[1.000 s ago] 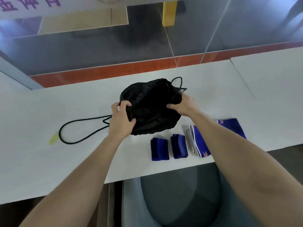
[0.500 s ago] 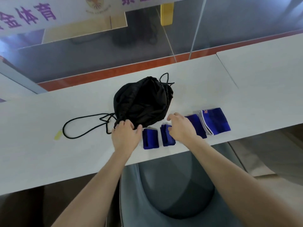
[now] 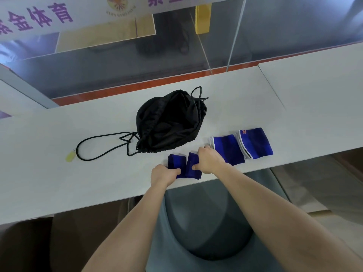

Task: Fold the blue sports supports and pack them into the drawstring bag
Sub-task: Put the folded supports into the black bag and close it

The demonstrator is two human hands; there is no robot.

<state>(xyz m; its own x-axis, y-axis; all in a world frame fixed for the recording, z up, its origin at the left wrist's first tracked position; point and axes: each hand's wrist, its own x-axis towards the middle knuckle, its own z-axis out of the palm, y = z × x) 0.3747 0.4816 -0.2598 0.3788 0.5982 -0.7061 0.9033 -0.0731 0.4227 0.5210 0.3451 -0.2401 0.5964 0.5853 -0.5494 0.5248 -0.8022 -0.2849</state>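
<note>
Left hand and right hand are each gripping a small folded support, at 5 o'clock of the black bag

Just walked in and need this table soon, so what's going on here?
A person is packing blue sports supports into a black drawstring bag, which lies open-mouthed on the white table. The left hand grips one small folded support and the right hand grips the one beside it. Two larger folded supports wait to the right. Nothing blue shows in the bag.
</note>
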